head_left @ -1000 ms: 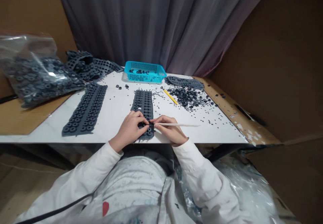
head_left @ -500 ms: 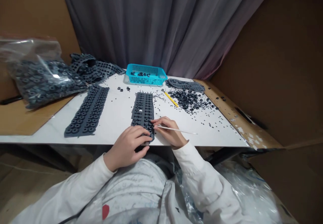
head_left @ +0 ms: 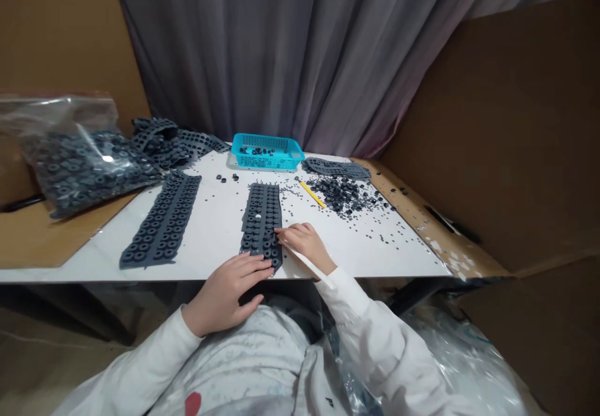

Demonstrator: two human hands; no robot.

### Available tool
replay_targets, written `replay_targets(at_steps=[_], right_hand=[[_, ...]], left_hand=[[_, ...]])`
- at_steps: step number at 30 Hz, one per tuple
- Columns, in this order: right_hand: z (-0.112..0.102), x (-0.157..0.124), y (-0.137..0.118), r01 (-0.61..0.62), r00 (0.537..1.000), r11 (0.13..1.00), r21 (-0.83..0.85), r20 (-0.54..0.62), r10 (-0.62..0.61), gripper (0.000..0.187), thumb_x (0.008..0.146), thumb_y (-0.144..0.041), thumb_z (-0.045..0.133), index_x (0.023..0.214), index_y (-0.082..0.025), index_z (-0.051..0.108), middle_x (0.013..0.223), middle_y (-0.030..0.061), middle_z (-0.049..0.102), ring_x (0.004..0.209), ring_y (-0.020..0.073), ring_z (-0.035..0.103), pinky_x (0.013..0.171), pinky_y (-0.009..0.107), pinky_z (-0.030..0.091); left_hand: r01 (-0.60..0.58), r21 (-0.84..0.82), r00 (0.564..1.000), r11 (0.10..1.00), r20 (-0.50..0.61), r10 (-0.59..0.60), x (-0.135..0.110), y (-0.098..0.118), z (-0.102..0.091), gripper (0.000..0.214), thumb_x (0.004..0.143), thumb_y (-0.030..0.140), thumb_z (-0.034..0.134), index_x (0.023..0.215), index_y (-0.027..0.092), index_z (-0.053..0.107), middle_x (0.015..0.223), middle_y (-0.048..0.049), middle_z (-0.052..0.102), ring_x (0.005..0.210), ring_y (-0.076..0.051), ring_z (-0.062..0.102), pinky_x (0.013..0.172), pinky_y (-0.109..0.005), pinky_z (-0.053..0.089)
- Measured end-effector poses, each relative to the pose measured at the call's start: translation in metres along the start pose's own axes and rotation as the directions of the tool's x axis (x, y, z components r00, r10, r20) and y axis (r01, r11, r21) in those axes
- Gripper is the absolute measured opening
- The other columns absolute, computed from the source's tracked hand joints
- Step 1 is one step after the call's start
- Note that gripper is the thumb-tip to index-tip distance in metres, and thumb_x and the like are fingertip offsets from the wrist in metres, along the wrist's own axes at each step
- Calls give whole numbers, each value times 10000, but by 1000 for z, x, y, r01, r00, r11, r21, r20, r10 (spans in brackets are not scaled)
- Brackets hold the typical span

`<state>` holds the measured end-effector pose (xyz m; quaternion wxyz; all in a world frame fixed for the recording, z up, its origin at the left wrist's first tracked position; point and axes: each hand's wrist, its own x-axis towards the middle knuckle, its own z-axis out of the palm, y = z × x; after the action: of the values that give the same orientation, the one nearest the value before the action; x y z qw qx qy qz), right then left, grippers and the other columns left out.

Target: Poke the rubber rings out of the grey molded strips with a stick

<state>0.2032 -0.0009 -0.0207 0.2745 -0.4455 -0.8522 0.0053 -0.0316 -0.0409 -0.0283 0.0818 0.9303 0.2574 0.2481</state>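
Note:
A dark grey rubber sheet (head_left: 263, 207) with rows of raised rings lies lengthwise in front of me, a small white spot on its upper part. My left hand (head_left: 229, 291) rests across the sheet's near end, its fingers stretched out and the thumb apart. At the sheet's right edge, my right hand (head_left: 307, 245) has its fingertips pinched together against the rings. A thin white stick (head_left: 300, 257) runs under that hand toward the wrist, held in it. The fingers hide whatever small piece may be at their tips.
Another ringed sheet (head_left: 162, 219) lies left. Behind are a turquoise basket (head_left: 268, 162) with small dark pieces and folded sheets (head_left: 336, 168). A yellow-handled tool (head_left: 312, 195) lies beside a heap of dark pieces (head_left: 342, 193). A filled clear bag (head_left: 84, 160) stands far left.
My right hand has moved slightly up along the sheet's edge, and the white stick now slants toward my wrist. My left hand has slid a little left and toward me. The view has tilted slightly.

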Motion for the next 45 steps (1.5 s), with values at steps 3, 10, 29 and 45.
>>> replay_targets(at_steps=[3,10,29,45], right_hand=[[0,-1,0,-144,985,989,36,-96,147,110,921,-178,523,870,-195,619,1010,83,731,860,202,632,782,332,403],[0,0,-14,-186,953,938,293,-178,245,99,927,-250,497,924,-209,587,1040,89,713,938,202,674,787,319,517],[11,1,-19,-32,994,924,380,-82,69,96,905,-205,524,856,-209,606,993,101,714,947,211,662,810,350,532],[2,-1,-19,-322,822,828,459,-298,484,208,906,-356,505,908,-168,594,859,87,707,746,197,665,679,289,509]], left_hand=[[11,-19,1000,1000,-6,-11,0,0,0,407,830,223,553,1237,236,561,1267,-63,615,1188,-240,554,1049,-449,404],[56,-49,998,997,-12,-56,0,0,3,383,826,244,573,1209,246,574,1262,-46,618,1188,-229,553,1055,-449,390],[78,-78,996,994,-26,-81,0,2,3,368,814,243,589,1182,256,595,1245,-37,631,1171,-232,563,1054,-450,384],[92,-94,995,991,-17,-94,0,2,3,390,811,243,591,1200,266,589,1257,-41,620,1179,-233,556,1059,-451,381]])
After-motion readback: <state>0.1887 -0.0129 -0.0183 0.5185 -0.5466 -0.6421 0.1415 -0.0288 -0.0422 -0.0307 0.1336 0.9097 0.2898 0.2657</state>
